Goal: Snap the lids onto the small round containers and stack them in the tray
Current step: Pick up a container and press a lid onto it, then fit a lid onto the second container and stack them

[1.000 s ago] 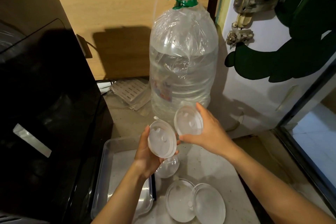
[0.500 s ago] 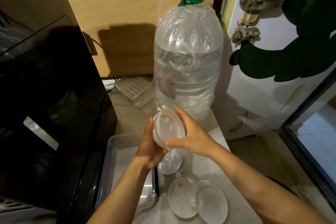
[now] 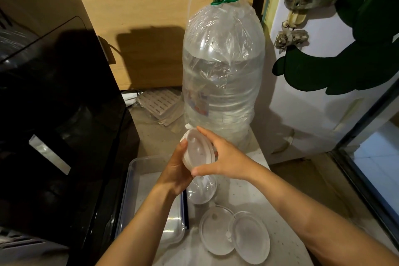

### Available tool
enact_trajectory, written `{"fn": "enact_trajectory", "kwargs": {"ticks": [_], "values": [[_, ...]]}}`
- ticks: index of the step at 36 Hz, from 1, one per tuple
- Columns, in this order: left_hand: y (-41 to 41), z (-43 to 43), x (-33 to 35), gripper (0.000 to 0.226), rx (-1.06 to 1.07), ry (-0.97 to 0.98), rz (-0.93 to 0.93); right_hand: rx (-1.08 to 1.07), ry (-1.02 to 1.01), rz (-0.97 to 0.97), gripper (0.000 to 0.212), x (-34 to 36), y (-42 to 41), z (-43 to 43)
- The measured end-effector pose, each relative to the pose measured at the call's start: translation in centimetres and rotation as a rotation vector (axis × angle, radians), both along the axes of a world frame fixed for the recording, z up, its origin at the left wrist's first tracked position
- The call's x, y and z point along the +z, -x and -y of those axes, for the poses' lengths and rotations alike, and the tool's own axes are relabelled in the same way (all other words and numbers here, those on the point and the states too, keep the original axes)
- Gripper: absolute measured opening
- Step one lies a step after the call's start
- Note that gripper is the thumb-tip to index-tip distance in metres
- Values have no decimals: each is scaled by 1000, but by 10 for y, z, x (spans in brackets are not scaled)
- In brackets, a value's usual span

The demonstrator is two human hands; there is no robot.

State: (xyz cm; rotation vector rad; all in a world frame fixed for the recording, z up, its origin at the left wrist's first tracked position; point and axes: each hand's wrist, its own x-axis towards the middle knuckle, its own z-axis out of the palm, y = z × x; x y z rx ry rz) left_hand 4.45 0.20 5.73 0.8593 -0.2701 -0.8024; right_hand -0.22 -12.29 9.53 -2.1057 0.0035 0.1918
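We've got the small round container (image 3: 197,150) squeezed between our left hand (image 3: 176,170) and right hand (image 3: 224,161) just above the tray (image 3: 131,181), mid lid-snap by the look of it, so next we probably press round the rim, then set it in.

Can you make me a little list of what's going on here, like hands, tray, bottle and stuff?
left hand: holds the container from the left
right hand: presses the lid onto it from the right
container: held above the counter, tilted
tray: clear, lower left, partly under the left arm
loose pieces: open round container with joined lid, flat on the counter
another container: on the counter below the hands
bottle: big, green cap, behind the hands
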Motion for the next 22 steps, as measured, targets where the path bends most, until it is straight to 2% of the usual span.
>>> {"fn": "enact_trajectory", "kwargs": {"ticks": [7,13,16,22], "values": [[-2,-4,0,75,52,-23,17,78,19,-23,103,-1,-7,0],[-12,-12,-2,77,151,-74,28,33,-132,-82,103,-13,-17,12],[-17,-19,-5,88,209,-101,33,-25,-63,-112,108,-30,-20,17],[-17,-25,-10,91,206,-79,4,7,242,-204,112,-76,-16,5]]}}
